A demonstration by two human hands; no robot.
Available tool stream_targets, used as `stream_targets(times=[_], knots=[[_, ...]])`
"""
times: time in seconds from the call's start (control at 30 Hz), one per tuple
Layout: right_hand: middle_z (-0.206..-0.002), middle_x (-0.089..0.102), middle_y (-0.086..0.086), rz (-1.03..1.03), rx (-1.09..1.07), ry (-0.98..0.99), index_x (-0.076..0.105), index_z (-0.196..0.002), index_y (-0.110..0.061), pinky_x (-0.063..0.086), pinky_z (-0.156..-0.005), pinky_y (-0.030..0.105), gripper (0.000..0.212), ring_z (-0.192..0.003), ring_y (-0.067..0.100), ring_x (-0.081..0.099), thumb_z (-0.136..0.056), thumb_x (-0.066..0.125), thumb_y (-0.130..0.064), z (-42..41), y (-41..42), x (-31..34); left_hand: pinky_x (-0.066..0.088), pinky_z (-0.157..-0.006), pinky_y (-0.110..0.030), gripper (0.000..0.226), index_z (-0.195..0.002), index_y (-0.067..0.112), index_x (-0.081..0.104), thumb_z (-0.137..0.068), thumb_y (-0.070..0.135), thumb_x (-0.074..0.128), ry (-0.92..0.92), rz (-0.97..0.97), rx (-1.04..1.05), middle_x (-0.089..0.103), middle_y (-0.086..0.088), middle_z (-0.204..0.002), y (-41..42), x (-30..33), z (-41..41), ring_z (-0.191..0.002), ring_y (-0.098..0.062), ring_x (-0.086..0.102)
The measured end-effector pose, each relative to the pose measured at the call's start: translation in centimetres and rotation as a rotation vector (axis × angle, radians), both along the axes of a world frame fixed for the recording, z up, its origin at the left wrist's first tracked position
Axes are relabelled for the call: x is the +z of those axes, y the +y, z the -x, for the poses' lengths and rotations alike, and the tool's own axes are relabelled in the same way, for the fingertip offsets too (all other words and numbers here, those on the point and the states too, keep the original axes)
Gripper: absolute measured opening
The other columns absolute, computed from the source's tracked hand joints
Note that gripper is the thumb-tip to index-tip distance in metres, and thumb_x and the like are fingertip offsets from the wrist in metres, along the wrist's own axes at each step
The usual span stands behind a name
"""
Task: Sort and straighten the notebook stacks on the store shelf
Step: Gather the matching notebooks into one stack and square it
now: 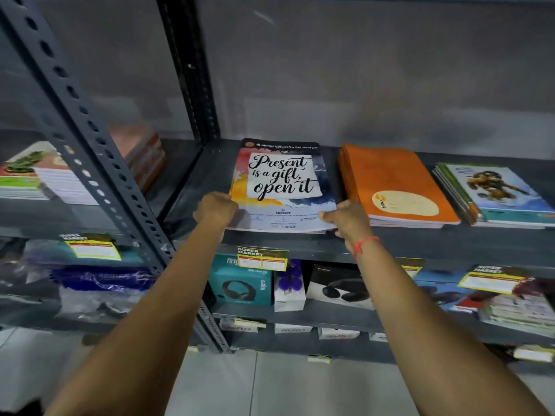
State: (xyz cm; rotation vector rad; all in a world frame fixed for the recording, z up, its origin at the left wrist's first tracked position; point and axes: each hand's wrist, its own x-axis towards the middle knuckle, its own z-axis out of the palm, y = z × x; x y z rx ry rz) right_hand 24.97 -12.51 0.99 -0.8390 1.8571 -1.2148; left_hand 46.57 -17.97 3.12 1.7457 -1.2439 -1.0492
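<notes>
Both hands are on the job here: the left hand [215, 209] is curled tight on the near left corner of the "Present is a gift" notebook stack [282, 187], and the right hand [345, 219], red thread at the wrist, pinches the near right corner of the same stack, thumb on top and fingers tucked underneath. That stack sits between the two grips on the grey shelf [420, 244], its front edge riding just at the shelf lip and the covers looking fairly square. Just beyond the right hand lies the orange notebook stack [393, 184], its layers slightly fanned at the far left edge, and farther out from that grip the cartoon-cover stack [495, 193] shows staggered spines. So by my read, the held pile is nearly squared up, while the two piles off to the right-hand side look yet to be straightened.
</notes>
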Motion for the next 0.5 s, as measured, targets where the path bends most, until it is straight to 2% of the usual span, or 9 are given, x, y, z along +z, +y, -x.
stream_targets(times=[0.03, 0.1, 0.17, 0.2, 0.23, 0.27, 0.3, 0.4, 0.5], knots=[[-0.097, 0.052, 0.006, 0.005, 0.014, 0.042, 0.057, -0.095, -0.005, 0.039, -0.073, 0.029, 0.025, -0.089, 0.021, 0.049, -0.076, 0.072, -0.013, 0.0, 0.0, -0.2, 0.046, -0.071, -0.041, 0.035, -0.05, 0.017, 0.034, -0.075, -0.002, 0.05, -0.021, -0.01, -0.017, 0.045, -0.009, -0.065, -0.3, -0.3, 0.1, -0.079, -0.04, 0.052], [-0.095, 0.053, 0.001, 0.062, 0.037, 0.111, 0.058, -0.102, -0.006, 0.04, -0.074, 0.029, 0.026, -0.087, 0.019, 0.051, -0.08, 0.067, -0.016, 0.2, -0.2, -0.4, 0.032, -0.051, -0.03, 0.035, -0.054, 0.016, 0.03, -0.075, -0.007, 0.046, 0.046, 0.006, -0.05, 0.03, -0.006, -0.056, -0.4, -1.0, -0.2, -0.064, -0.028, 0.038], [-0.113, 0.057, 0.006, 0.101, 0.047, 0.104, 0.055, -0.117, -0.003, 0.041, -0.09, 0.033, 0.036, -0.107, 0.022, 0.053, -0.088, 0.056, -0.026, 0.2, -0.7, -0.4, 0.036, -0.047, -0.024, 0.011, -0.075, 0.003, 0.054, -0.081, -0.001, 0.047, 0.202, 0.022, -0.044, 0.042, -0.012, -0.058, -0.3, -1.1, -0.3, -0.059, -0.027, 0.041], [-0.132, 0.052, 0.01, 0.102, 0.042, 0.055, 0.047, -0.13, -0.003, 0.035, -0.102, 0.035, 0.048, -0.124, 0.024, 0.046, -0.092, 0.05, -0.031, 0.2, -1.0, -0.4, 0.049, -0.059, -0.025, 0.025, -0.104, -0.007, 0.056, -0.086, 0.007, 0.047, 0.25, 0.023, -0.044, 0.057, -0.024, -0.074, -0.5, -1.7, -0.4, -0.07, -0.035, 0.054], [-0.145, 0.042, 0.01, 0.096, 0.047, -0.007, 0.038, -0.139, -0.006, 0.029, -0.108, 0.035, 0.055, -0.134, 0.024, 0.037, -0.094, 0.045, -0.036, -0.1, -1.2, -0.3, 0.051, -0.084, -0.034, 0.043, -0.123, -0.01, 0.042, -0.089, 0.015, 0.046, 0.29, 0.023, -0.069, 0.059, -0.034, -0.106, -0.4, -1.6, -0.4, -0.097, -0.044, 0.057], [-0.151, 0.035, 0.008, 0.093, 0.054, -0.058, 0.034, -0.142, -0.008, 0.025, -0.111, 0.035, 0.058, -0.139, 0.024, 0.031, -0.094, 0.042, -0.04, -0.5, -1.5, -0.6, 0.04, -0.101, -0.045, 0.051, -0.128, -0.011, 0.034, -0.09, 0.021, 0.044, 0.301, 0.033, -0.082, 0.047, -0.035, -0.129, -0.3, -1.7, -0.2, -0.118, -0.046, 0.046], [-0.153, 0.032, 0.007, 0.089, 0.065, -0.087, 0.031, -0.144, -0.01, 0.023, -0.111, 0.035, 0.06, -0.14, 0.024, 0.029, -0.095, 0.039, -0.043, -1.0, -1.7, -0.8, 0.033, -0.106, -0.047, 0.051, -0.128, -0.011, 0.034, -0.091, 0.023, 0.043, 0.3, 0.064, -0.07, 0.043, -0.029, -0.138, -0.3, -2.0, -0.1, -0.126, -0.042, 0.041], [-0.153, 0.032, 0.008, 0.082, 0.073, -0.008, 0.028, -0.146, -0.012, 0.025, -0.11, 0.036, 0.062, -0.14, 0.025, 0.029, -0.094, 0.036, -0.046, -2.4, -1.8, -1.5, 0.032, -0.091, -0.026, 0.04, -0.127, 0.002, 0.049, -0.093, 0.021, 0.045, 0.355, 0.11, -0.055, 0.052, 0.006, -0.116, 0.4, -1.8, 0.1, -0.109, -0.011, 0.047], [-0.152, 0.034, 0.005, 0.137, 0.057, -0.113, 0.033, -0.144, -0.014, 0.026, -0.105, 0.031, 0.059, -0.139, 0.021, 0.031, -0.094, 0.041, -0.044, -2.0, -1.4, -1.9, 0.035, -0.1, -0.029, 0.04, -0.128, 0.011, 0.051, -0.091, 0.025, 0.051, 0.393, 0.11, -0.108, 0.056, 0.011, -0.121, 0.2, -2.2, -0.7, -0.114, -0.01, 0.049]])
